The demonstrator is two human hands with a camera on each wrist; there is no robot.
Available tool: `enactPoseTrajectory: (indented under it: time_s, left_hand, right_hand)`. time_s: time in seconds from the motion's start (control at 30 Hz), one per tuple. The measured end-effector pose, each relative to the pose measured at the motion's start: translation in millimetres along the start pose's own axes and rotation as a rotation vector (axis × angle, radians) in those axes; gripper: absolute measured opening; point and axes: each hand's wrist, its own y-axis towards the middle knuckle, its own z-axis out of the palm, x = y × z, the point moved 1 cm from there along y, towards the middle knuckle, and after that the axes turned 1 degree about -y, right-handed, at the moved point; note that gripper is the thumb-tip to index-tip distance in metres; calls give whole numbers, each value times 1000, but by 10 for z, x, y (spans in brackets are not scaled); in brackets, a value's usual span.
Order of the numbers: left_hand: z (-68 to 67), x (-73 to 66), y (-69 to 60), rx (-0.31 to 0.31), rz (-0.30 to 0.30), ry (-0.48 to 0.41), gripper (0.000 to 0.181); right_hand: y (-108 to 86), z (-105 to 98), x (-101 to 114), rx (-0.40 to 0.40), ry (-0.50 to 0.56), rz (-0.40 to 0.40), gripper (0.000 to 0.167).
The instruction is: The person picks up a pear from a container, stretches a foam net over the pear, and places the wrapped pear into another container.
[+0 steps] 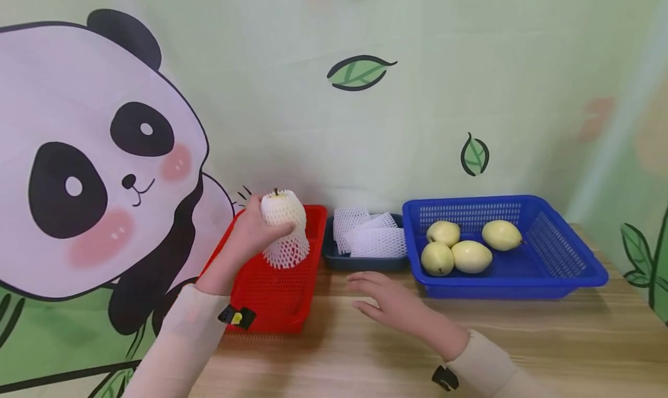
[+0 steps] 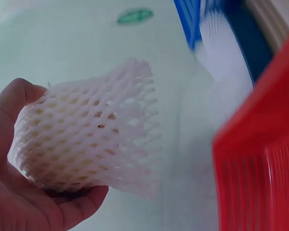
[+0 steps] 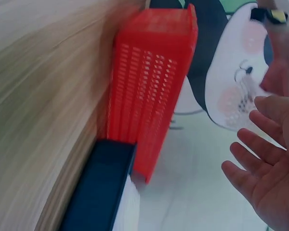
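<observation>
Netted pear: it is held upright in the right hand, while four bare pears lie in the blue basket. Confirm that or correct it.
The hand is wrong: the head view shows the left hand holding the netted pear upright, while the right hand holds nothing. Four bare pears do lie in the blue basket.

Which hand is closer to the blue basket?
Right: the right hand is in front and left of the blue basket; the left hand is farther left, by the red basket, holding a netted pear.
</observation>
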Motion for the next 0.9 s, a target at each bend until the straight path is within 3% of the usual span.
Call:
enactPoseTrajectory:
  time_s: [0.1, 0.23, 0.4, 0.47, 0.63, 0.7, 0.9]
  left_hand:
    - [-80, 78, 225, 5, 13, 12, 85]
    - [-90, 202, 475, 36, 14, 13, 83]
    - [-10, 350, 668, 105, 5, 45, 76]
    - [46, 400, 730, 142, -5, 67, 74]
    - [200, 576, 914, 178, -121, 66, 77]
    - [246, 655, 987, 179, -170, 51, 79]
    - [377, 812, 1123, 210, -250, 13, 82]
  right_hand:
    - [142, 78, 42, 55, 5, -6, 30]
    - [305, 212, 98, 109, 3, -24, 33]
    - [482, 378, 128, 58, -1, -85, 29]
    - [536, 526, 27, 31, -5, -103, 29]
    - [654, 617, -5, 140, 3, -42, 40]
    - [692, 545, 84, 205, 1, -8, 45]
    - [732, 573, 121, 272, -54, -29, 46]
